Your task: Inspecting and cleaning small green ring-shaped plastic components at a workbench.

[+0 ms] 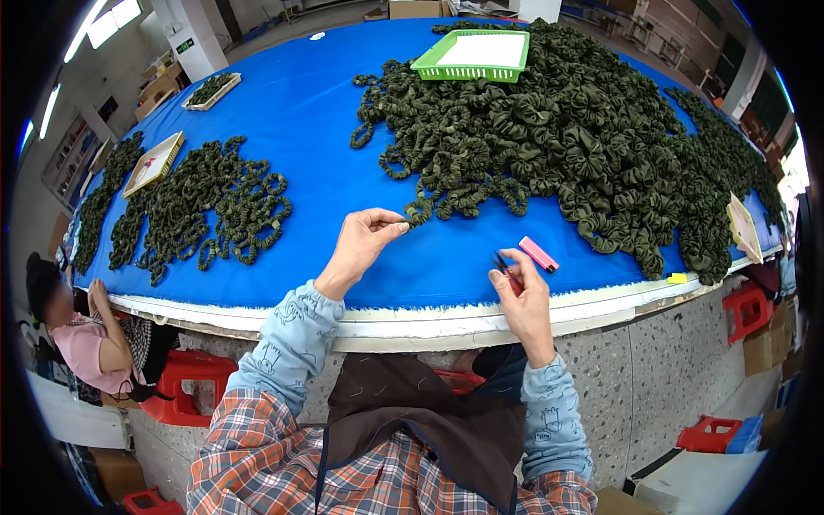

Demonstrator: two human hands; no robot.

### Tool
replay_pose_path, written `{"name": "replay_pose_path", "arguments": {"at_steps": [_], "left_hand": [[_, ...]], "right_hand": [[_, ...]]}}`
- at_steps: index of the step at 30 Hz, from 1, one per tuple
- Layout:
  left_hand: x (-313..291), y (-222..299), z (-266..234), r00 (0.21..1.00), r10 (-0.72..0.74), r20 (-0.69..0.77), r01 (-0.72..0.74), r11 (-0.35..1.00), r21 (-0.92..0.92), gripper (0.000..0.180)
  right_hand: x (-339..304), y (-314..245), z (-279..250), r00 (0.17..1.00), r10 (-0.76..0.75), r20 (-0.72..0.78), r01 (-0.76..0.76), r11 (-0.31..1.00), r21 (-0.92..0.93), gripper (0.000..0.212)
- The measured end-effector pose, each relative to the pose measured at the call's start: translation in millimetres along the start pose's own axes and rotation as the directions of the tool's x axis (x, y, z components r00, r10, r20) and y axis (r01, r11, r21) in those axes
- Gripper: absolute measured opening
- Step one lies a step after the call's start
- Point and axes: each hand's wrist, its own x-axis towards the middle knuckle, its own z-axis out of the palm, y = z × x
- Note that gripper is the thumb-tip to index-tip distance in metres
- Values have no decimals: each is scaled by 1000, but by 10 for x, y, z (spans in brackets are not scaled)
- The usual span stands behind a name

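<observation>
My left hand (359, 247) is closed in a pinch on the edge of a dark green scrunchie (419, 211), at the near fringe of a large heap of scrunchies (558, 129). Bent around a small pair of dark-tipped thread snips (501, 260) with reddish handles, my right hand (527, 302) hovers over the table's front edge. The snips point away from me and sit apart from the scrunchie. Just beyond my right hand lies a small pink rectangular object (539, 254).
A blue cloth (322, 163) covers the table. On the big heap rests a green basket (481, 56); a smaller scrunchie pile (210, 206) and a shallow yellow tray (154, 163) lie left. Another person (94, 335) sits at the left edge. A yellow piece (677, 278) lies front right.
</observation>
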Motion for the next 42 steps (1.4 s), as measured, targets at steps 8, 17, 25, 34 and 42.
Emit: {"name": "replay_pose_path", "arguments": {"at_steps": [8, 17, 25, 34, 42], "left_hand": [[-723, 323, 131, 995, -73, 73, 91, 956, -280, 13], [-887, 409, 252, 988, -78, 130, 118, 936, -333, 13], [-937, 433, 193, 991, -48, 127, 80, 961, -265, 12], [-1081, 449, 194, 962, 95, 256, 19, 912, -409, 9], [-1208, 501, -77, 923, 217, 319, -84, 921, -381, 11]], "right_hand": [[-273, -616, 498, 926, -378, -22, 378, 926, 6, 30], [-374, -647, 471, 841, -532, -104, 488, 826, -283, 29], [-381, -693, 454, 902, -412, -127, 398, 909, -120, 20], [-244, -516, 183, 891, 79, 447, -288, 858, 424, 31], [-313, -596, 298, 719, 10, 694, -501, 700, 509, 27]]}}
